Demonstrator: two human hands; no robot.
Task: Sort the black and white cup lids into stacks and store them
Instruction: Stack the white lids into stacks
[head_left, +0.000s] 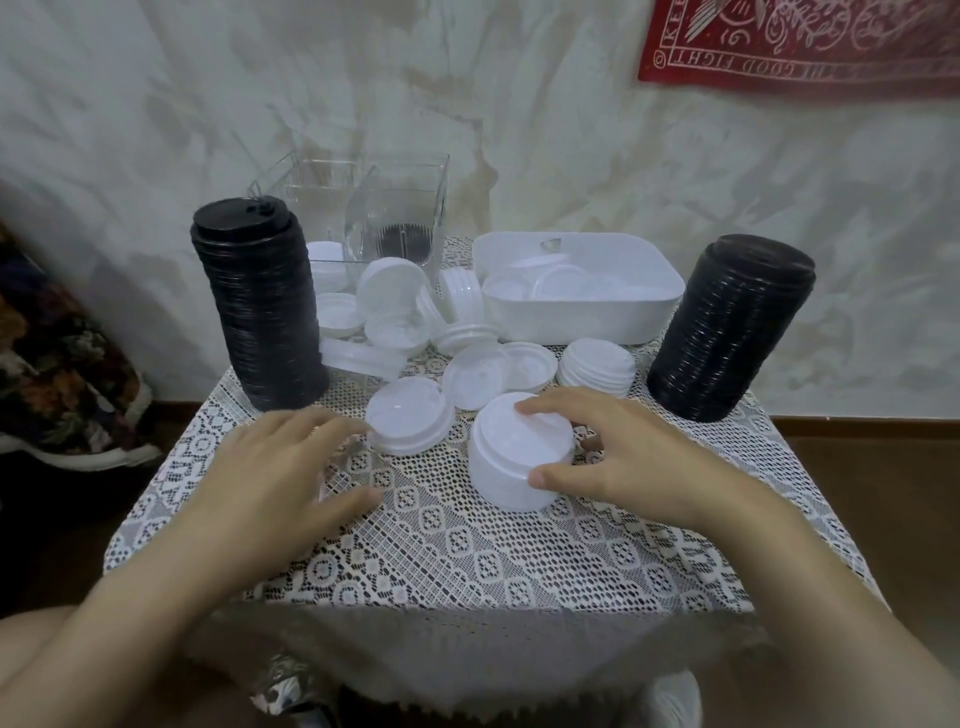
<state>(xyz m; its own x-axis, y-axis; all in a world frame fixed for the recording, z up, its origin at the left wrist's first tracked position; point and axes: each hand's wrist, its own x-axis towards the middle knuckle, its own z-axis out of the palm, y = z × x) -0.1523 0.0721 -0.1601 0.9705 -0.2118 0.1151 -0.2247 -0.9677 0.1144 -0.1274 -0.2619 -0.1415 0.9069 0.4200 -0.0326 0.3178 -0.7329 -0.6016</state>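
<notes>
Two tall stacks of black lids stand on the lace-covered table, one at the left (260, 306) and one at the right (727, 327). Near the front stands a short stack of white lids (511, 457); my right hand (623, 457) grips it, fingers over its top and thumb on its front. A small white pile (408, 421) sits just left of it, and the fingertips of my left hand (280, 467) touch its left edge. Loose white lids (395, 312) lie scattered in the middle. Another short white stack (597, 366) stands behind my right hand.
A white tub (587, 322) holding several white lids sits at the back right. Two clear square containers (395, 213) stand at the back by the wall, one with something dark at its bottom. The table edge (467, 608) lies close to me. A patterned cloth (57, 358) is at the left.
</notes>
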